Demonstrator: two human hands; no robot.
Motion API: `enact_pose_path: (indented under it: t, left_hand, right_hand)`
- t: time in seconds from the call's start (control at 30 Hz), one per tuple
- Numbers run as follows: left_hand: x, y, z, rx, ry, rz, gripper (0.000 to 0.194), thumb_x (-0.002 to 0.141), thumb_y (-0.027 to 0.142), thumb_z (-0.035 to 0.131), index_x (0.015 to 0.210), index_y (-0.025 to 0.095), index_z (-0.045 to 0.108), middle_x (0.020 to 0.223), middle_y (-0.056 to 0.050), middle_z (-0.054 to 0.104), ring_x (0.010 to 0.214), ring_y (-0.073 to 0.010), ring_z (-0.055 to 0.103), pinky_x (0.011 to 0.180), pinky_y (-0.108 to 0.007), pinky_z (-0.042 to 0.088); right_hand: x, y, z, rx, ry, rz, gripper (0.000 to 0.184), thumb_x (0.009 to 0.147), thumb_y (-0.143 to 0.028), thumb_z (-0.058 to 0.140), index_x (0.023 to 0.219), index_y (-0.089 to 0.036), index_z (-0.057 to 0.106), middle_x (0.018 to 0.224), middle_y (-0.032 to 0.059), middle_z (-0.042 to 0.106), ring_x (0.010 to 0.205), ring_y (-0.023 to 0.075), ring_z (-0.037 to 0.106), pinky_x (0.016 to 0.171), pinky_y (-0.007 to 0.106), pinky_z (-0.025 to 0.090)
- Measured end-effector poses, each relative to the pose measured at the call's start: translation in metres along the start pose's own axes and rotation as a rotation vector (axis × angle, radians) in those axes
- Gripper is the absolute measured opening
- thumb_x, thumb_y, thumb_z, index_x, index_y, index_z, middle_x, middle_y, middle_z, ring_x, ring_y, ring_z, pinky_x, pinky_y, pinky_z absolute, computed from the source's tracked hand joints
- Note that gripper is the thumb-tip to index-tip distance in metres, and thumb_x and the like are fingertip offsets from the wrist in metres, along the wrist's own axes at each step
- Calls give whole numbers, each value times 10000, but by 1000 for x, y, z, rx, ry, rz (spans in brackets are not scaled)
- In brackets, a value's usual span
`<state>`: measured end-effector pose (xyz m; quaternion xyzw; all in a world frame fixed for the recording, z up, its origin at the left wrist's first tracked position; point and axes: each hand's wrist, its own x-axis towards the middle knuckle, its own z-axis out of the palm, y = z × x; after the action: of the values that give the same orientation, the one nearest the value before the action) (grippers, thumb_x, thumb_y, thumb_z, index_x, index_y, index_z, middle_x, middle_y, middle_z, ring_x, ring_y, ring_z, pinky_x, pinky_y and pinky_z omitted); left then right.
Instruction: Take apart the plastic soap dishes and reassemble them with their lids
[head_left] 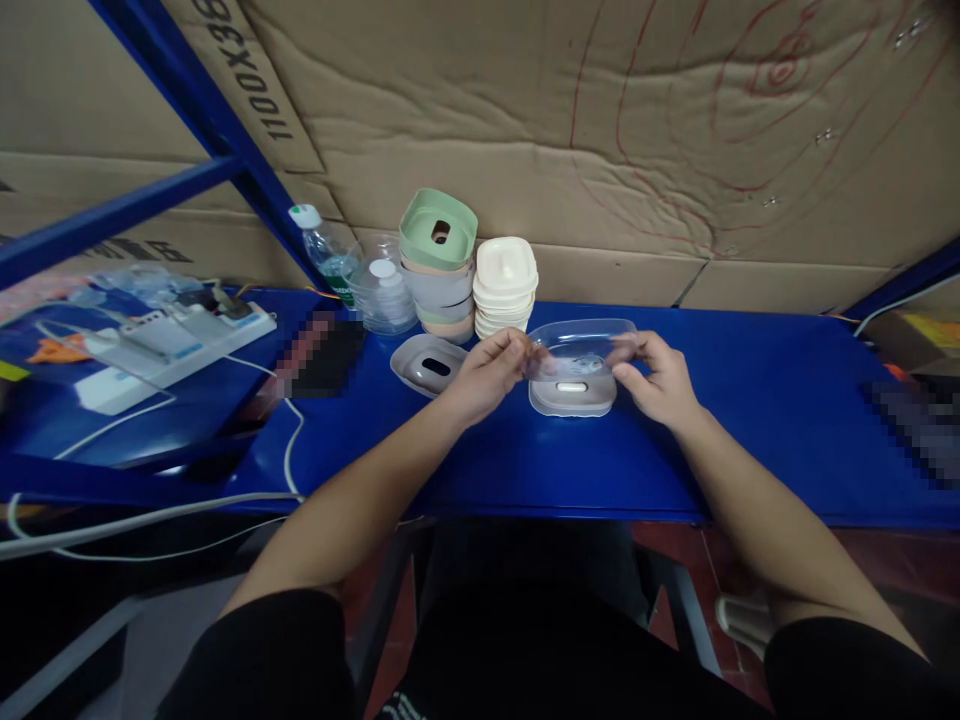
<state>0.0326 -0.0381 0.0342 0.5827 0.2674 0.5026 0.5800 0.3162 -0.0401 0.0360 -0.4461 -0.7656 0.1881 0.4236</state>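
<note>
A clear plastic tray, shallow with rounded corners, is held up between my two hands. My left hand pinches its left end, and my right hand grips its right end with thumb and fingers. Just below the clear piece, a light grey plastic piece with a slot lies on the table. Left of it, partly behind my left hand, sits a grey oval piece with a dark slot.
A stack of green, grey and beige plastic parts stands beside stacked cream lids. Left of these are clear trays, a bottle and a power strip with cables. Cardboard backs the blue table.
</note>
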Motion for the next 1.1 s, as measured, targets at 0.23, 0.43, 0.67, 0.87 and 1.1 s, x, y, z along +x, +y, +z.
enact_pose_path:
  t: [0.23,0.43,0.67,0.87,1.1]
  left_hand:
    - [5,-26,-11,292,117,87,444,1038,673,557,1177,252,583,880,-27,753,689,-158,703,666,-324,531]
    - [-3,-20,-15,848,3,136,602,1012,488,658,1535,236,499,983,-40,767,806,-201,700,789,-375,526]
    - [-2,-24,-18,968,-155,14,976,804,611,863,1616,244,465,950,-57,753,818,-283,730,745,-405,535]
    - [0,-24,-14,1056,-162,-82,1079,724,702,875,1598,194,496,978,-99,765,911,-341,751,800,-431,560]
    - [0,-5,-1,1292,-312,-320,1084,854,812,691,1664,156,391,1252,-168,777,1196,-388,734,1013,-457,548]
  right_hand:
    - [6,-7,-2,-54,-120,140,558,868,-752,699,690,-233,598,612,-6,634,584,152,544,585,298,406]
    - [10,-10,-9,36,-288,293,640,902,-794,632,616,-225,573,572,5,625,552,139,534,572,293,388]
    - [14,5,-15,-29,-443,398,649,928,-813,574,635,-235,609,574,7,651,530,162,597,558,310,432]
    - [15,11,-12,-144,-503,421,687,946,-834,495,646,-230,624,605,29,685,549,179,623,552,317,405]
    - [18,0,-16,-349,-604,419,734,970,-854,386,689,-225,638,673,57,696,658,207,635,631,339,389]
